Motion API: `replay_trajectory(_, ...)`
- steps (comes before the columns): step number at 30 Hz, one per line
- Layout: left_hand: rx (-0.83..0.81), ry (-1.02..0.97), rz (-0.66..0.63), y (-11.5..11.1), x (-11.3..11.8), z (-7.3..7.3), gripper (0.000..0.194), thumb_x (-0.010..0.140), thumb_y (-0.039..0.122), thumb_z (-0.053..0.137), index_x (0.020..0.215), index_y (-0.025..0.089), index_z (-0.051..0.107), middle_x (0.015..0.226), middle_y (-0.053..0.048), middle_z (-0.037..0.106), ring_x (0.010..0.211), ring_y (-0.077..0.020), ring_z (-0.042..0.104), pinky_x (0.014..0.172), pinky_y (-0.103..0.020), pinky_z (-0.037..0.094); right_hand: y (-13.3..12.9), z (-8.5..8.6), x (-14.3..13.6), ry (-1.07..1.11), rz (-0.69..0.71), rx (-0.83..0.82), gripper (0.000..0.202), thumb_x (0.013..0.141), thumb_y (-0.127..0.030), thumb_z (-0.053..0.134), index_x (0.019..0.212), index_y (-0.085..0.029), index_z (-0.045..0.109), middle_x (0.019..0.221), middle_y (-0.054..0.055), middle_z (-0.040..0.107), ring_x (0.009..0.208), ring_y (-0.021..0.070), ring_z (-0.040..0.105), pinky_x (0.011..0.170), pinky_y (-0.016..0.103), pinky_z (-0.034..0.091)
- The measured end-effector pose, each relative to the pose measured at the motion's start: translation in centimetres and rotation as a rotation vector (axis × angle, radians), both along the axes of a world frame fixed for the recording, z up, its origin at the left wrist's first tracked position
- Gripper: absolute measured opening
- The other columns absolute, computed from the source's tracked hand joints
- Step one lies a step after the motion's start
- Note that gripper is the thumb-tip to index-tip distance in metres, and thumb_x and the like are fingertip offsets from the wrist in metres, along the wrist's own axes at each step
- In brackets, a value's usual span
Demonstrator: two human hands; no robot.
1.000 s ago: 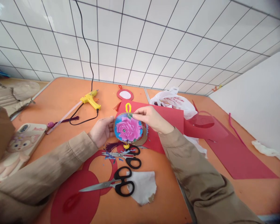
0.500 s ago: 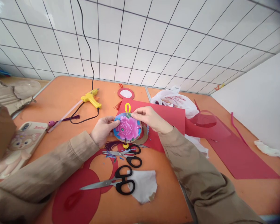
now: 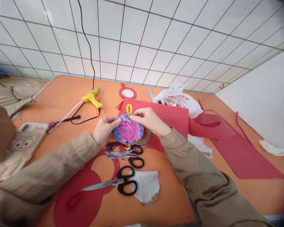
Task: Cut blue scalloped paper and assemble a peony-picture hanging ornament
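A round fabric ornament [image 3: 128, 130] with a pink peony on blue is held above the table. My left hand [image 3: 104, 130] grips its left edge, thumb on the front. At the top, my right hand [image 3: 148, 119] pinches the rim beside a yellow loop [image 3: 129, 109]. A dark purple tassel [image 3: 112, 146] and a yellow piece show at its lower edge. Just below lie small scissors [image 3: 134, 155] among blue scraps. Larger black-handled scissors [image 3: 123, 181] lie nearer, partly over a white cloth scrap [image 3: 146, 186] and red paper.
A yellow glue gun [image 3: 92, 98] with its cord stands at the back left. Nearby are a phone [image 3: 23, 148] and cardboard [image 3: 2, 132]. Red sheets [image 3: 246, 154], a red ring [image 3: 127, 92] and a plastic bag [image 3: 180, 99] lie behind and right. A red disc [image 3: 79, 201] is in front.
My right fingertips have shifted slightly left along the ornament's top edge, closer to the loop's base. The left hand keeps its grip. The whole view has shifted a little.
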State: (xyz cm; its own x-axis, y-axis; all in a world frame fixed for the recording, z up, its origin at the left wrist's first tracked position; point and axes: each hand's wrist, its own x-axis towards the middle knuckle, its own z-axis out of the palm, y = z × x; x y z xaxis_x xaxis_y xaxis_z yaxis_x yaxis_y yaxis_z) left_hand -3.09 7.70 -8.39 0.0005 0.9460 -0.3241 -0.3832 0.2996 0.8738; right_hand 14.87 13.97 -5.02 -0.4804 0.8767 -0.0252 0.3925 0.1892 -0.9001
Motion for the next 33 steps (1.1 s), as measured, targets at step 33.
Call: replay_trajectory(33, 0.029, 0.066, -0.029, -0.3, 0.1, 1.7, 0.035, 0.054, 0.039, 0.085, 0.055, 0.014, 0.061, 0.049, 0.002, 0.055, 0.042, -0.0071, 0.047, 0.041, -0.019, 0.036, -0.7, -1.1, -1.0, 0.208, -0.033, -0.183, 0.031, 0.065, -0.038, 0.068, 0.051, -0.019, 0.047, 0.047, -0.006, 0.042, 0.047, 0.0082, 0.038, 0.047, 0.024, 0.027)
